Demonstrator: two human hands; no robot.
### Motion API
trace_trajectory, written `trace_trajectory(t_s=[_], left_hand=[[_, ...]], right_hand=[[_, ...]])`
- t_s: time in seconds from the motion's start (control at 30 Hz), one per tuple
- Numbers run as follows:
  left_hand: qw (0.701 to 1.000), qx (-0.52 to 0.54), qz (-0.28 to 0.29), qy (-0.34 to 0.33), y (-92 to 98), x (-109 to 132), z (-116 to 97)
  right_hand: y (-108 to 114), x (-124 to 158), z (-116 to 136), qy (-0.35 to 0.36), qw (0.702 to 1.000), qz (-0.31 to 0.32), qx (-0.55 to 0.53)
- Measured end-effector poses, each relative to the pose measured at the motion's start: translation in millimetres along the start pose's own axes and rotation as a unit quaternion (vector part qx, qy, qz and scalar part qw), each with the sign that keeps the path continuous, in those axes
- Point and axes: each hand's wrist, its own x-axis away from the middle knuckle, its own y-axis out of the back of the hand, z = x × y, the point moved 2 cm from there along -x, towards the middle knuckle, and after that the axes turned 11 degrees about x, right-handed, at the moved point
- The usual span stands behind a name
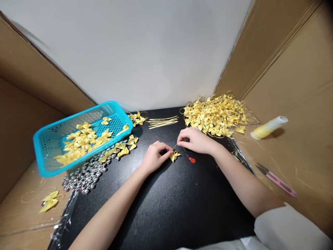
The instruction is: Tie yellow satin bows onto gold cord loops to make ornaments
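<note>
While both hands meet near the middle of the black table point(166, 208), the left hand point(155, 157) pinches a small yellow satin ribbon bow point(174, 155) between closed fingertips. The bow lies on the tabletop, its tails pointing toward the near edge. A thin gold cord point(176, 145) rises from the bow, its long axis slanting up and to the right into the right hand point(195, 140), whose fingers are curled shut on the cord's far end. A small red dot point(191, 160) sits just beside the bow.

At the table's left edge, a turquoise plastic mesh basket point(49, 142) tilts toward the centre and holds loose yellow bows point(80, 140); some have spilled out beside it. Round silver metal bells point(87, 175) are heaped under its near rim. In the far right corner is a large pile of yellow bows with gold loops point(215, 114). Cut gold cords point(163, 122) lie side by side along the far edge.
</note>
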Motion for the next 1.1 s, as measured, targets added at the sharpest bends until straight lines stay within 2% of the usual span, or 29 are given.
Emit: trace_trajectory(t_s=[0.47,0.97,1.1], left_hand=[[0.999,0.012,0.013,0.028,-3.9,1.5,1.5],[0.999,0.0,0.029,-0.023,-4.0,2.1,1.9],[0.999,0.0,-0.013,-0.043,0.2,2.6,2.7]], right_hand=[[3.6,-0.4,-16.9,-0.033,0.999,-0.012,0.009],[9.6,1.7,-28.4,-0.057,0.998,-0.028,0.018],[10.1,1.5,-26.9,-0.06,0.998,-0.025,0.019]])
